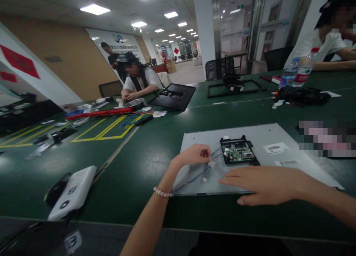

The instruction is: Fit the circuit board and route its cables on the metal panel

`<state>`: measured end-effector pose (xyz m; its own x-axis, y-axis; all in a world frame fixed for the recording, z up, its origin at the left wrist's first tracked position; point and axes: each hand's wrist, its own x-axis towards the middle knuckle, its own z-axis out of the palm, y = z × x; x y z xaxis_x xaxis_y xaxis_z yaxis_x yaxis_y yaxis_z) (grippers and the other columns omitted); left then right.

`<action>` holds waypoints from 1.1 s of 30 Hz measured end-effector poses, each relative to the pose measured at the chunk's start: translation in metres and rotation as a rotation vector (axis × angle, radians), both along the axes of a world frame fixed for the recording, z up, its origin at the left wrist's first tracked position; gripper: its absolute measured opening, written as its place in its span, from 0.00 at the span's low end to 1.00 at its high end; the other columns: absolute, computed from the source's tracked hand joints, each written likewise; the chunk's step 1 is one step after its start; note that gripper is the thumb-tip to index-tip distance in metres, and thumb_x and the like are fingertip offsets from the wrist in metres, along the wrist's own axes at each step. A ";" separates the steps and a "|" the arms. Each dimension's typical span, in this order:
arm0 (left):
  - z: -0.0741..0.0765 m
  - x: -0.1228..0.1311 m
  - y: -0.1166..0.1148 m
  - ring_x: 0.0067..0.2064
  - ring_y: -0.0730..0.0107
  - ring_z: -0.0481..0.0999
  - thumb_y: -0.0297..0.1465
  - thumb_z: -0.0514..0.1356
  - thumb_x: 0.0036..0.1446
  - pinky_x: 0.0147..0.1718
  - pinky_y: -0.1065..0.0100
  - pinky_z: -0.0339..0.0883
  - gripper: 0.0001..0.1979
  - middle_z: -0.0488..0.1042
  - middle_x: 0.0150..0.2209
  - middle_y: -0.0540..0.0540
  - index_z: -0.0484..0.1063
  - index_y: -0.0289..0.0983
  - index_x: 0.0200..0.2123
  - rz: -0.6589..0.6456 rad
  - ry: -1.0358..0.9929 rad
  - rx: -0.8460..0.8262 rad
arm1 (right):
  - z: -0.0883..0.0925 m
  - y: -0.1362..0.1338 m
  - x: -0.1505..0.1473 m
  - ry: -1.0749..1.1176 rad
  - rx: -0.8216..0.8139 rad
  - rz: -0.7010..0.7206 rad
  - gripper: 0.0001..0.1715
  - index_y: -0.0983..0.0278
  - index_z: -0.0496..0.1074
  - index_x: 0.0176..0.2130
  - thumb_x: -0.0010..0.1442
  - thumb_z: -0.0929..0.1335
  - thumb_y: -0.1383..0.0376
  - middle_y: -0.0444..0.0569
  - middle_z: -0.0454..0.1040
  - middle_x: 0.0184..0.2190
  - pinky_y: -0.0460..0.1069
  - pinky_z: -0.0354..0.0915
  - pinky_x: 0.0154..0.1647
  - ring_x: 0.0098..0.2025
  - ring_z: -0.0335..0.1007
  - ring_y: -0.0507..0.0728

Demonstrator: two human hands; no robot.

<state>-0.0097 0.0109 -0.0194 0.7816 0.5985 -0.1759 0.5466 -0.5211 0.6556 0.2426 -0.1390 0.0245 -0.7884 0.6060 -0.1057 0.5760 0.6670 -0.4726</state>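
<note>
A flat grey metal panel (194,137), like the back of a display, lies on the green table. Fixed to it is a black bracket (222,145) carrying a green circuit board (236,155). Thin grey-blue cables (191,180) run over the panel's left part, one ending in a small white plug (205,179). My left hand (196,155), with a beaded bracelet at the wrist, is closed in a pinch on a cable beside a white tag (211,162). Stretched flat over the panel's front edge is my right hand (261,182), fingers extended and holding nothing.
A white power bank (75,191) lies at the front left. Behind stand a black casing (175,96), a black frame (250,86) and two bottles (304,70). A pixelated object (325,137) lies right of the panel. People sit across the table.
</note>
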 end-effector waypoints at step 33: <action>-0.031 -0.017 0.023 0.70 0.55 0.49 0.41 0.45 0.68 0.64 0.43 0.42 0.24 0.54 0.68 0.43 0.59 0.43 0.64 0.412 0.282 0.559 | -0.131 0.160 0.096 0.105 0.533 -0.742 0.26 0.69 0.70 0.57 0.65 0.57 0.63 0.62 0.68 0.57 0.61 0.56 0.60 0.60 0.59 0.67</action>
